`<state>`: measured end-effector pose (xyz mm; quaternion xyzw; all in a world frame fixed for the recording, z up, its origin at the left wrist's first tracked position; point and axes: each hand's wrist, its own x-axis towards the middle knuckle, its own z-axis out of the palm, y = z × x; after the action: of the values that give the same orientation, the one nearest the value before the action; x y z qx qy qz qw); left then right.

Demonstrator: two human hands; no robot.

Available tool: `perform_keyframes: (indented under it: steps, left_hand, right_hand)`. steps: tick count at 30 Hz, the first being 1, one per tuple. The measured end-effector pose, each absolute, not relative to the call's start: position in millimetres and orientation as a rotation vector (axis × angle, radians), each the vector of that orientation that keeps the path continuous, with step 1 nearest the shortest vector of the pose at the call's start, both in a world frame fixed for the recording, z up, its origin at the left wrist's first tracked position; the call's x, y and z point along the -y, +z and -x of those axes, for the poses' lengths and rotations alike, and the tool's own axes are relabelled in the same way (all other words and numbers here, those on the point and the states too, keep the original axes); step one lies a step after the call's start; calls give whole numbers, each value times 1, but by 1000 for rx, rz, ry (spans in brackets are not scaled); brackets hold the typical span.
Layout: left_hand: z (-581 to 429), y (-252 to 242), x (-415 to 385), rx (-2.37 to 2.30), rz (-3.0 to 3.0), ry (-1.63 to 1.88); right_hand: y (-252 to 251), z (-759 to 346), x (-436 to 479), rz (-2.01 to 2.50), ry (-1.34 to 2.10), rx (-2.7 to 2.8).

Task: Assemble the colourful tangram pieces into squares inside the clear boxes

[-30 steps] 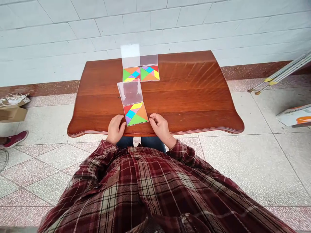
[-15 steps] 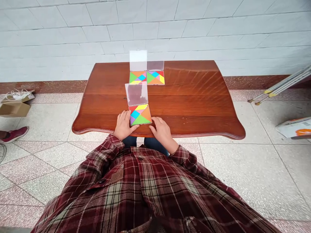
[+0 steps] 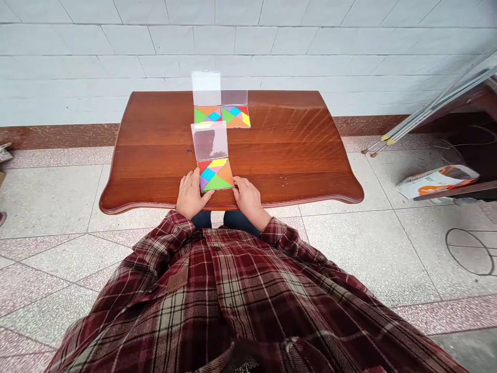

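Note:
A tangram case (image 3: 216, 175) lies near the front edge of the brown wooden table (image 3: 287, 160), filled with coloured pieces. Its clear lid (image 3: 210, 142) is raised at the back. My left hand (image 3: 190, 196) holds the case's left side, fingers along that edge and thumb at the front. At the front right corner, my right hand (image 3: 248, 199) grips the case with bent fingers. Two more tangram cases stand behind with lids up: the left one (image 3: 202, 114), partly covered by the near lid, and the right one (image 3: 236, 117).
A white tiled wall (image 3: 252, 41) rises behind the table. Crutches (image 3: 392, 135) lean at the right, near a white and orange box (image 3: 437, 181) on the floor. A thin dark cable loop (image 3: 446, 243) lies at the far right.
The view has turned to the right, so the table appears further left and more shows at the right side. My hands stay at the near case, whose lid remains raised.

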<state>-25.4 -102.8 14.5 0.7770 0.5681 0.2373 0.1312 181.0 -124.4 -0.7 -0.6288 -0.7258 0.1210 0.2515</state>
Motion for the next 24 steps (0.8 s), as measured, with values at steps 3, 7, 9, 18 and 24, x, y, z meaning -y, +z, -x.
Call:
perform_keyframes:
  steps: [3,7,9,18,24]
  left_hand:
    - [27,13,105,-1624,-2221,741]
    - [38,12,99,-1575,-2035,837]
    - [45,12,85,-1584,-1882,903]
    - [44,11,-8,-1587,-1480,960]
    - [40,6,-14,-1593,-1536,909]
  right_hand:
    - [-2,-180,123,1713,305,1967]
    - [-4,-179,125,1697,291,1955]
    - [-6,-179,126,1669,287,1947]
    - [-6,-179,133,1603,304,1948]
    - [1,-180,136,1610,368,1980]
